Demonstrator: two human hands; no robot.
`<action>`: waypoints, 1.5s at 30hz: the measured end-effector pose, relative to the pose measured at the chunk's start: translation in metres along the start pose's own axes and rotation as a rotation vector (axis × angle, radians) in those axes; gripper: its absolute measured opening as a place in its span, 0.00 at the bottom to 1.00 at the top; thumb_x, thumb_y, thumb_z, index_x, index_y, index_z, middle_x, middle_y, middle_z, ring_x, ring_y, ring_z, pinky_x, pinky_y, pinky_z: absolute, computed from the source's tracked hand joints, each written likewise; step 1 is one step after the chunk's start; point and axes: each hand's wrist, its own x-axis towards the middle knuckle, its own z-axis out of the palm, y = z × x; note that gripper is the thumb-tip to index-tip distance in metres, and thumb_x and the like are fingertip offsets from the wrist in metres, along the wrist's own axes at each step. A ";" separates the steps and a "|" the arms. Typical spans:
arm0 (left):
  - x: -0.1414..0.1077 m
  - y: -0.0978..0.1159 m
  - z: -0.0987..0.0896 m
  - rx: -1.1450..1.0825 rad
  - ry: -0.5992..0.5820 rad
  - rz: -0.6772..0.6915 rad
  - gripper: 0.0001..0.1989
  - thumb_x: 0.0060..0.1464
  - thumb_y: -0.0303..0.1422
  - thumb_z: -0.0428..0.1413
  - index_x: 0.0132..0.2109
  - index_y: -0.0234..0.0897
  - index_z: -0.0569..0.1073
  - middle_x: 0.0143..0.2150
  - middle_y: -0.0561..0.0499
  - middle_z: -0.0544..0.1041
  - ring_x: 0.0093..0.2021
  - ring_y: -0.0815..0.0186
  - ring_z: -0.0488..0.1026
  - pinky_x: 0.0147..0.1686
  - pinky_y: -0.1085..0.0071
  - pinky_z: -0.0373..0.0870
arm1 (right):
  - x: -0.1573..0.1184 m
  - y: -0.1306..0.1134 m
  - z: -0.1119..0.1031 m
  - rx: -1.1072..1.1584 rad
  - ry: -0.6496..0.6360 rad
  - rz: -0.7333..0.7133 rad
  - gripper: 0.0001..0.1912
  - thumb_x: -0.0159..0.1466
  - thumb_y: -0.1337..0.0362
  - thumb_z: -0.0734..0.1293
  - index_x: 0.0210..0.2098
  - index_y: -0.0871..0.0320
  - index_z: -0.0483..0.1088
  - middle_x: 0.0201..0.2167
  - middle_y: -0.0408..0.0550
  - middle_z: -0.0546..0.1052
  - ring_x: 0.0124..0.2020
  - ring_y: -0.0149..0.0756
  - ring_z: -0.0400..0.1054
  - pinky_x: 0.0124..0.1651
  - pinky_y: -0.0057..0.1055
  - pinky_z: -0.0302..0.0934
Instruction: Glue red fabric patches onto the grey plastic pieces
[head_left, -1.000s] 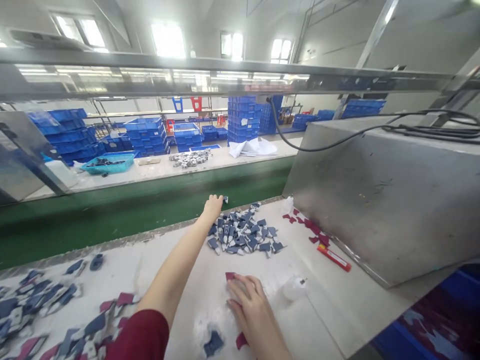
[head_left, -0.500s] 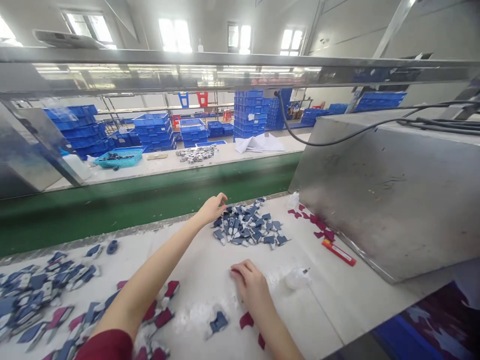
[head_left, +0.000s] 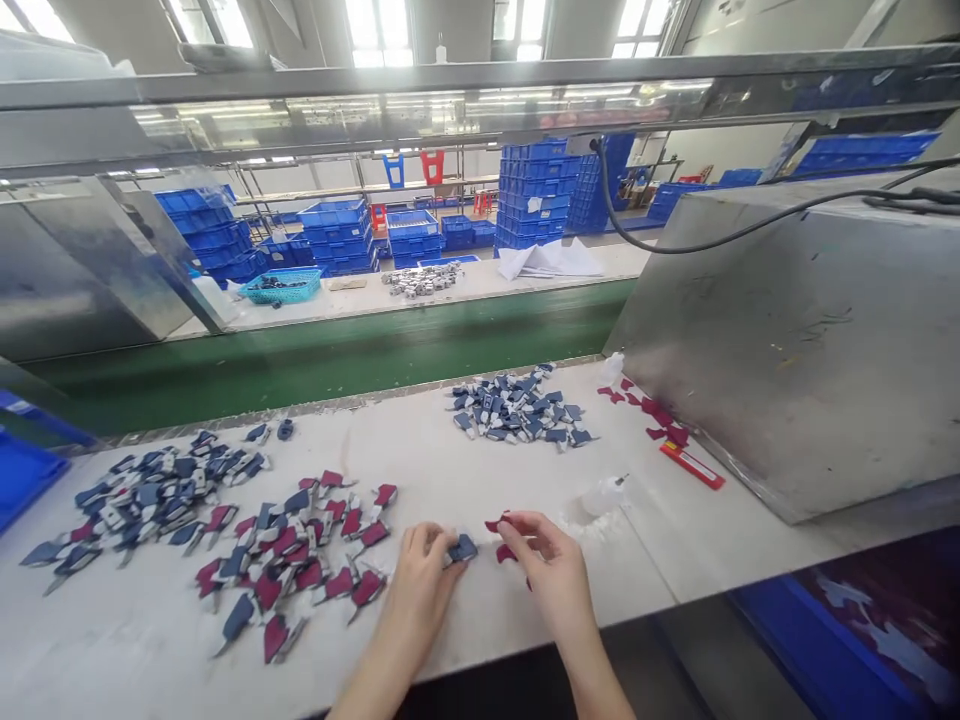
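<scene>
Head: left hand [head_left: 422,562] is gripping blue part [head_left: 464,547]; right hand [head_left: 556,562] is pinching red piece [head_left: 493,525].
Blue part is sitting at left fingertips, left hand nearer, long axis running roughly sideways, free end pointing at right fingers; red piece is projecting leftward from right fingertips, apart from blue.

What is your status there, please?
Left hand at a dark blue piece, grip unclear. Right hand pinching a maroon piece. Bottle off to the right, seemingly not in the way.

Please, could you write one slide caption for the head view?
Left hand holds a blue part; right hand pinches a maroon piece.
</scene>
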 end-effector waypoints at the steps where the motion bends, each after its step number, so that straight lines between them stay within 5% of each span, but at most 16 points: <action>1: 0.000 0.002 0.004 -0.038 0.039 -0.011 0.08 0.57 0.28 0.55 0.43 0.38 0.76 0.44 0.42 0.78 0.47 0.53 0.75 0.46 0.55 0.75 | -0.004 0.002 0.003 0.023 0.008 0.002 0.24 0.50 0.43 0.75 0.30 0.59 0.77 0.29 0.52 0.81 0.24 0.36 0.71 0.28 0.31 0.67; 7: 0.004 0.027 -0.007 -0.418 0.133 -0.126 0.10 0.60 0.33 0.53 0.46 0.36 0.74 0.36 0.46 0.81 0.37 0.59 0.81 0.39 0.62 0.79 | -0.030 -0.012 0.012 0.028 0.090 -0.017 0.19 0.49 0.48 0.78 0.25 0.59 0.76 0.24 0.48 0.78 0.25 0.34 0.69 0.30 0.30 0.65; 13: -0.005 0.052 -0.024 -0.691 0.193 -0.161 0.11 0.55 0.33 0.59 0.45 0.36 0.79 0.41 0.46 0.84 0.40 0.60 0.83 0.40 0.69 0.81 | -0.047 -0.034 0.013 0.010 0.127 -0.096 0.16 0.51 0.51 0.77 0.25 0.58 0.78 0.24 0.48 0.78 0.26 0.35 0.68 0.31 0.31 0.65; 27: -0.017 0.074 -0.037 -1.061 0.178 -0.362 0.15 0.45 0.34 0.68 0.41 0.32 0.82 0.38 0.45 0.85 0.40 0.54 0.83 0.42 0.65 0.82 | -0.064 -0.042 0.019 -0.192 0.241 -0.425 0.11 0.59 0.57 0.74 0.25 0.56 0.76 0.23 0.44 0.75 0.26 0.33 0.64 0.30 0.30 0.58; 33: -0.016 0.077 -0.043 -1.124 0.159 -0.375 0.16 0.45 0.38 0.69 0.39 0.33 0.83 0.38 0.43 0.85 0.41 0.51 0.83 0.46 0.61 0.82 | -0.060 -0.045 0.010 -0.182 0.171 -0.360 0.09 0.57 0.56 0.75 0.30 0.55 0.78 0.29 0.47 0.76 0.30 0.35 0.67 0.32 0.31 0.62; 36: -0.018 0.074 -0.045 -1.157 0.115 -0.350 0.17 0.45 0.40 0.69 0.40 0.33 0.83 0.39 0.44 0.85 0.42 0.51 0.83 0.46 0.60 0.82 | -0.052 -0.049 -0.001 -0.071 -0.086 -0.190 0.14 0.57 0.53 0.74 0.37 0.55 0.79 0.36 0.50 0.78 0.34 0.38 0.70 0.34 0.32 0.66; 39: -0.020 0.071 -0.045 -1.176 0.065 -0.334 0.18 0.44 0.39 0.70 0.41 0.33 0.83 0.40 0.43 0.85 0.43 0.52 0.83 0.46 0.61 0.82 | -0.046 -0.051 -0.007 0.102 -0.315 -0.083 0.11 0.56 0.54 0.75 0.33 0.55 0.80 0.30 0.47 0.77 0.31 0.36 0.70 0.32 0.31 0.65; 45: -0.023 0.072 -0.046 -1.184 0.036 -0.382 0.16 0.43 0.37 0.71 0.39 0.32 0.84 0.38 0.42 0.85 0.41 0.51 0.83 0.44 0.61 0.82 | -0.050 -0.049 -0.003 0.146 -0.271 -0.121 0.09 0.56 0.57 0.75 0.31 0.55 0.81 0.25 0.44 0.72 0.27 0.32 0.66 0.28 0.28 0.62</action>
